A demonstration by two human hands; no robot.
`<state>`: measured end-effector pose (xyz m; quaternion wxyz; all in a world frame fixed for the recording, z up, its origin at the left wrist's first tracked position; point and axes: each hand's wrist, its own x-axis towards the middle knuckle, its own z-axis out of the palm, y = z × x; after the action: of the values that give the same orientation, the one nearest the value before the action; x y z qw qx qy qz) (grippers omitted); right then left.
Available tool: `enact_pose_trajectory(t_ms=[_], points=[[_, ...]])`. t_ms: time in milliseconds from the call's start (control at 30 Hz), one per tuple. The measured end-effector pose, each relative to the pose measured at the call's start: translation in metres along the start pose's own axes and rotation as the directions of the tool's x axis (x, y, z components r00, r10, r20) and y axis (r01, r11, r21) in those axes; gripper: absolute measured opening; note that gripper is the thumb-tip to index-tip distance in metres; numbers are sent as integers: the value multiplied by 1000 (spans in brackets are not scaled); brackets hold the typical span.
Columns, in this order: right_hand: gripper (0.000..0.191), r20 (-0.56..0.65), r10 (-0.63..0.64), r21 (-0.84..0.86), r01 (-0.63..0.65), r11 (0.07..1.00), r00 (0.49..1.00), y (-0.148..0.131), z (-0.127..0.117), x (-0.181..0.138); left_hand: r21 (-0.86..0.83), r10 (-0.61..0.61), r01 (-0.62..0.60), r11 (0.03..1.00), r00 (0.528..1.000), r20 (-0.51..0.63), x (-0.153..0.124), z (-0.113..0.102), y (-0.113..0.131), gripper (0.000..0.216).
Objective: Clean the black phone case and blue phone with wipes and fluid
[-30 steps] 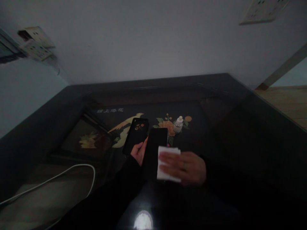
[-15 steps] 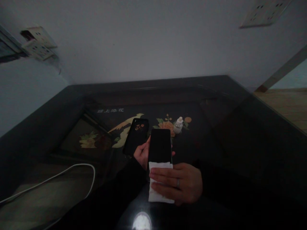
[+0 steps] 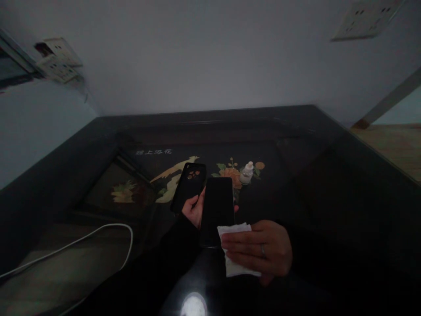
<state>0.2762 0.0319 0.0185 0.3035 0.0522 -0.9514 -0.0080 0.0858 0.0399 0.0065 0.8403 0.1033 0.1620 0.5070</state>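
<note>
A dim view of a dark counter (image 3: 312, 175). The left hand (image 3: 194, 210) grips a black phone (image 3: 217, 210) at centre. The right hand (image 3: 263, 250), at its 4 o'clock, presses a white tissue (image 3: 237, 252) under flat fingers beside the phone's lower corner. A phone case (image 3: 189, 186) lies at 10 o'clock, a small bottle (image 3: 246, 172) at 1 o'clock.

- Only real writing in view is a short row of four pale Chinese characters (image 3: 154, 152) painted on the dark table top (image 3: 296, 184), sitting at about 10 o'clock from the phone (image 3: 217, 206). It's dim and small; the last two look like 添花, and the first two can't be made out for sure.
- The characters sit just above the painted bird (image 3: 177, 169), at roughly its 11 o'clock.
- The little white bottle (image 3: 246, 173) at 1 o'clock from the phone shows no readable label.
- The phone screen is black, nothing on it.
- The phone case (image 3: 188, 186) has no legible logo or text.
</note>
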Motion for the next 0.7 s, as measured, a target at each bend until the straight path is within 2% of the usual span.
enact_pose_trajectory(t_ms=[67, 133, 200, 233, 300, 367, 400, 433, 533, 600, 700], points=[[56, 12, 8, 3, -8, 1000, 1000, 0, -5, -3, 8, -3, 3, 1000, 1000, 1, 1, -2, -1, 74], [52, 21, 79, -4, -79, 997, 997, 3, -7, -5, 9, -17, 17, 1000, 999, -32, 1, -4, -2, 75], [46, -13, 234, -22, -234, 972, 972, 12, -6, -9, 3, -4, 4, 1000, 997, -73, 0, -7, -1, 76], [44, -53, 326, -30, -328, 944, 944, 19, -6, -12, 9, -36, 37, 999, 997, -64, -2, -7, 0, 75], [43, -145, 474, -37, -483, 875, 869, 34, -5, -18, 35, -152, 151, 988, 988, 30, -5, -8, 2, 72], [46, -180, 526, -47, -541, 839, 831, 46, -6, -25, 85, -292, 283, 955, 947, 135, -9, -7, 4, 67], [46, -169, 518, -54, -533, 844, 838, 48, -6, -27, 97, -325, 313, 945, 934, 151, -10, -7, 4, 65], [46, -143, 498, -64, -510, 858, 855, 48, -6, -27, 101, -313, 301, 948, 939, 140, -10, -8, 3, 65], [46, -36, 379, -100, -381, 919, 925, 32, -3, -19, 143, -129, 126, 982, 992, 12, -6, -8, 0, 76], [50, 35, 230, -85, -226, 970, 973, 14, 3, -7, 185, -9, 18, 983, 999, -47, -4, -6, -1, 81], [53, 58, -20, 21, 19, 1000, 998, -5, 12, 7, 187, -71, 68, 980, 997, 7, -3, -2, -1, 77]])
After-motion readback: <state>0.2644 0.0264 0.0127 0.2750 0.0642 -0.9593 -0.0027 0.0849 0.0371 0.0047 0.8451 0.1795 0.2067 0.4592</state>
